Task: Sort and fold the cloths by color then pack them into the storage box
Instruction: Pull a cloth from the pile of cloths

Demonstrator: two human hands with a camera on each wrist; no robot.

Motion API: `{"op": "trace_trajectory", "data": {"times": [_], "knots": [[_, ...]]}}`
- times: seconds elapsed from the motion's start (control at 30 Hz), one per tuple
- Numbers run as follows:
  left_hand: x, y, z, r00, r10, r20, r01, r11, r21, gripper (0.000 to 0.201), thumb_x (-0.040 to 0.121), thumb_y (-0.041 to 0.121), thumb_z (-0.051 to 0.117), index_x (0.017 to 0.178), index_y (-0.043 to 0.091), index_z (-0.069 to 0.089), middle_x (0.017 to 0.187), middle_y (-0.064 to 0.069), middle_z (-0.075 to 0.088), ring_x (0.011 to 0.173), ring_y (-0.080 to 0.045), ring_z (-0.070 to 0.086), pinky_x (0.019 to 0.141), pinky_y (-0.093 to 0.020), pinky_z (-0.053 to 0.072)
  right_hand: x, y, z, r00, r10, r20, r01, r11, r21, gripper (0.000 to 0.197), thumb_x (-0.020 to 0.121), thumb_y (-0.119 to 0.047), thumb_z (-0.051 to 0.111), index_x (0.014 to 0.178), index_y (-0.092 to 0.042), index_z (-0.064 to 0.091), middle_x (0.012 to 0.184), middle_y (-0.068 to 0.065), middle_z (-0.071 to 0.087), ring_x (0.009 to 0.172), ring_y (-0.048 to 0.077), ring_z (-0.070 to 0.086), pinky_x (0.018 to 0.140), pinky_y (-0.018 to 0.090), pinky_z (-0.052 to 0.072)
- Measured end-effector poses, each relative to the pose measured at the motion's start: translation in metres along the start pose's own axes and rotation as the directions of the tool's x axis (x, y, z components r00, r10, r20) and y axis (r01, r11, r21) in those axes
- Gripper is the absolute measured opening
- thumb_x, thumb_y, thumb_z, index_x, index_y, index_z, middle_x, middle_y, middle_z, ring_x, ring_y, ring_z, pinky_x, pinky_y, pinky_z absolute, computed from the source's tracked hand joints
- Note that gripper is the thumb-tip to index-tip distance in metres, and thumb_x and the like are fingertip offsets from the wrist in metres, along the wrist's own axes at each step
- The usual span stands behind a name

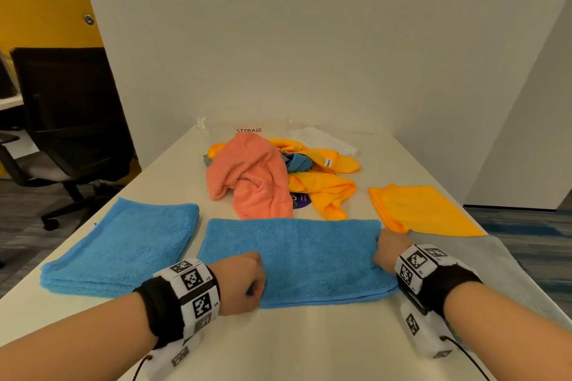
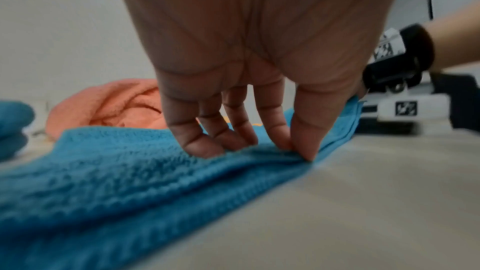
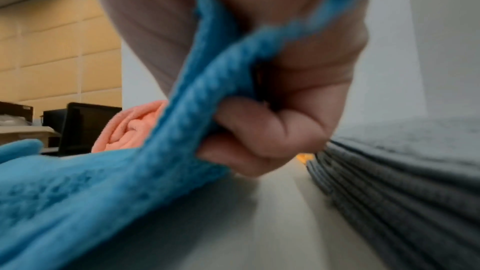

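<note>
Cream tabletop (image 1: 309,346) against white walls, black office chair (image 1: 65,114) off left. Your fluffy blue cloth (image 1: 297,260) lay near you, a half-folded rectangle with its long axis left-right. Your left hand (image 1: 240,283) pinched its near-left edge; your right hand (image 1: 388,250) gripped its right end, lifted.

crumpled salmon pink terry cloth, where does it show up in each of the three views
Head view: the crumpled salmon pink terry cloth lies mid-table, beyond the blue terry cloth that both hands grip.
Left wrist view: at left, behind the blue cloth, left of the left hand.
Right wrist view: left of centre, behind the raised blue edge held by the right hand.
Shared landmark: the blue cloth, in front of it in all three.
</note>
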State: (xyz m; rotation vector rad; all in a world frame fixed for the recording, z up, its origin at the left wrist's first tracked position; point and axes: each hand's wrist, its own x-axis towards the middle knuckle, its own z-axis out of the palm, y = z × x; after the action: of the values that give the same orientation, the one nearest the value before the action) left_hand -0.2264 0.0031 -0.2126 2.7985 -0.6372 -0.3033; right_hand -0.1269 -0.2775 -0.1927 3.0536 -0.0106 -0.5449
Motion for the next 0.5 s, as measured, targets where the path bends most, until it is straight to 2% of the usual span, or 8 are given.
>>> {"op": "trace_trajectory", "data": {"times": [0.07,0.13,0.2,0.23,0.27,0.37,0.43,0.5], "knots": [[-0.008,0.004,0.000,1.000,0.011,0.019,-0.010,0.997,-0.080,0.011,0.077,0.030,0.068,0.082,0.020,0.067,0.094,0.010,0.052,0.085,-0.008,0.057,0.078,-0.023,0.048,-0.009,0.008,-0.005,0.996,0.000,-0.087,0.011,0.992,0.125,0.013,0.095,-0.013,0.048,0.086,-0.012,0.038,0.073,-0.004,0.035,0.070,0.010,0.043,0.045,0.016,0.027],[-0.015,0.002,-0.010,0.999,-0.035,0.034,0.040,0.986,-0.164,0.016,0.079,0.037,0.071,0.091,0.028,0.066,0.097,0.010,0.060,0.084,-0.004,0.058,0.075,-0.017,0.047,-0.017,0.012,-0.014,0.991,-0.027,-0.128,0.067,0.943,0.325,0.014,0.091,-0.013,0.052,0.097,-0.010,0.040,0.076,-0.001,0.040,0.071,0.013,0.043,0.050,0.020,0.031],[-0.019,-0.006,-0.024,0.995,-0.103,0.013,0.102,0.948,-0.301,0.013,0.083,0.034,0.071,0.092,0.032,0.062,0.098,0.012,0.064,0.078,-0.003,0.061,0.070,-0.014,0.047,-0.023,0.006,-0.025,0.975,-0.075,-0.209,0.182,0.811,0.557,0.019,0.086,-0.010,0.057,0.099,-0.011,0.043,0.088,0.007,0.052,0.078,0.020,0.054,0.064,0.030,0.046],[-0.020,-0.011,-0.031,0.990,-0.142,-0.019,0.122,0.906,-0.406,0.011,0.084,0.029,0.070,0.093,0.029,0.062,0.095,0.009,0.066,0.074,-0.005,0.062,0.068,-0.017,0.050,-0.028,0.000,-0.030,0.963,-0.095,-0.252,0.239,0.729,0.642,0.026,0.083,-0.009,0.059,0.104,-0.014,0.044,0.099,0.010,0.057,0.087,0.025,0.058,0.074,0.037,0.051],[-0.020,-0.014,-0.038,0.979,-0.194,-0.060,0.135,0.843,-0.520,0.010,0.086,0.022,0.069,0.095,0.022,0.063,0.091,0.003,0.066,0.071,-0.008,0.064,0.065,-0.022,0.053,-0.035,-0.009,-0.034,0.950,-0.125,-0.286,0.295,0.655,0.695,0.034,0.082,-0.008,0.061,0.110,-0.018,0.043,0.109,0.011,0.057,0.095,0.028,0.060,0.082,0.041,0.052],[-0.020,-0.017,-0.054,0.919,-0.367,-0.143,0.125,0.616,-0.778,0.012,0.092,0.015,0.060,0.100,0.007,0.059,0.088,-0.012,0.066,0.072,-0.018,0.068,0.063,-0.031,0.057,-0.062,-0.049,-0.045,0.909,-0.260,-0.326,0.416,0.506,0.755,0.061,0.081,-0.005,0.064,0.132,-0.023,0.034,0.115,0.002,0.051,0.098,0.023,0.060,0.083,0.040,0.054],[-0.018,-0.013,-0.060,0.886,-0.450,-0.114,0.100,0.425,-0.900,0.019,0.094,0.022,0.055,0.105,0.007,0.055,0.091,-0.016,0.067,0.072,-0.021,0.068,0.065,-0.036,0.056,-0.078,-0.080,-0.047,0.871,-0.354,-0.341,0.476,0.431,0.766,0.074,0.080,-0.005,0.067,0.140,-0.023,0.027,0.120,0.001,0.049,0.105,0.020,0.058,0.090,0.038,0.052],[-0.018,-0.010,-0.060,0.876,-0.480,-0.052,0.088,0.264,-0.960,0.023,0.095,0.032,0.051,0.111,0.016,0.053,0.093,-0.017,0.065,0.075,-0.025,0.068,0.068,-0.038,0.056,-0.087,-0.109,-0.042,0.839,-0.436,-0.326,0.503,0.389,0.772,0.083,0.081,-0.006,0.069,0.146,-0.022,0.020,0.131,0.005,0.050,0.112,0.019,0.056,0.095,0.037,0.049]]}}
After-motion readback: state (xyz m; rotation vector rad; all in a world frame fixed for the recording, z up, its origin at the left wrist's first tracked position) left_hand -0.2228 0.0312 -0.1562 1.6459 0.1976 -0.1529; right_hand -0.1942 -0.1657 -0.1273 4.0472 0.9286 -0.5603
